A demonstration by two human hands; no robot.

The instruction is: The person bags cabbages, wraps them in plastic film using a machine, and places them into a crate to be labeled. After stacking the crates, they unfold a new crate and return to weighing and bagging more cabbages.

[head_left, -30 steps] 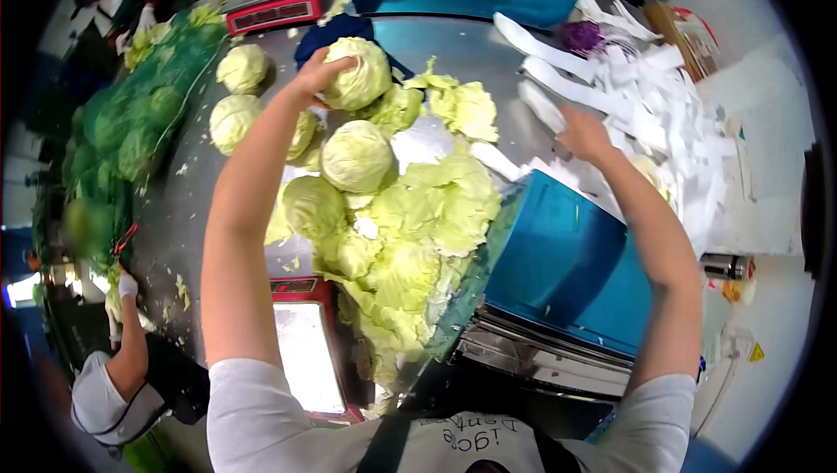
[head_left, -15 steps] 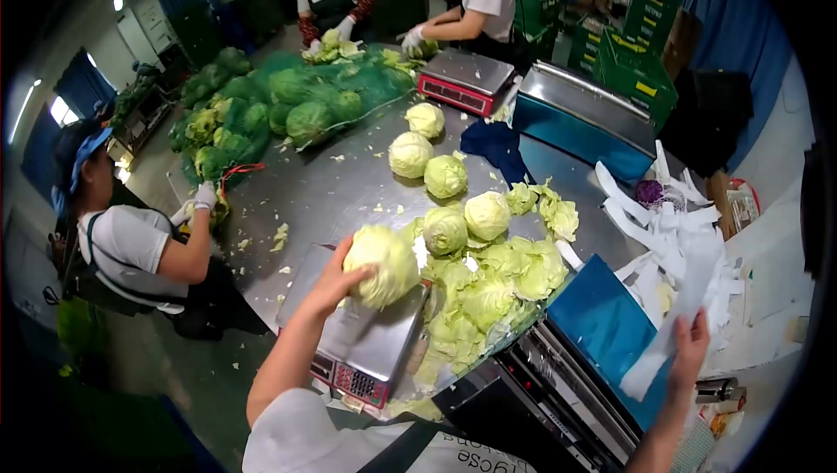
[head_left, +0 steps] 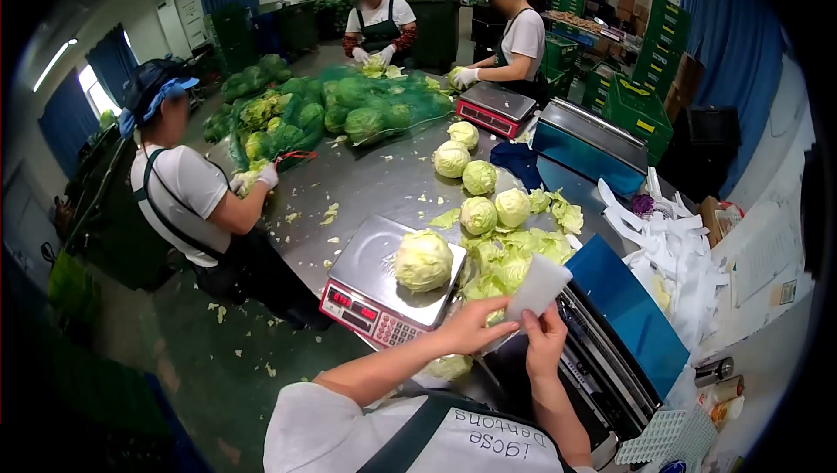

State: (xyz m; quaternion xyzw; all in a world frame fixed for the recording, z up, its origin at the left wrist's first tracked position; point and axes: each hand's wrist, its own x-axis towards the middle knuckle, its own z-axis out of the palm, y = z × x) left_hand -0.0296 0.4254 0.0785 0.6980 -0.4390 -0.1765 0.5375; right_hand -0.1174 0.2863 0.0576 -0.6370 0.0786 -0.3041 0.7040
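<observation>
In front of me, both hands are on a white foam strip [head_left: 539, 285]. My right hand [head_left: 545, 338] pinches its near edge between thumb and fingers. My left hand [head_left: 475, 326] grips it from the left side, the fingers partly behind it. To the left of the strip, a cabbage [head_left: 425, 260] sits on the metal pan of a red-and-white weighing scale [head_left: 370, 312], untouched by either hand. Loose cabbage leaves [head_left: 501, 265] lie behind the strip, beside the scale.
Several trimmed cabbages [head_left: 479, 178] stand farther back on the metal table [head_left: 375, 185]. A blue wrapping machine [head_left: 623, 316] is at my right, with a heap of white foam strips [head_left: 671, 255] beyond it. Green net sacks [head_left: 366, 111] and three co-workers surround the table.
The cabbage has gone from my left hand onto the scale. My right hand has brought the foam strip from the right to the middle, and my left hand has joined it there.
</observation>
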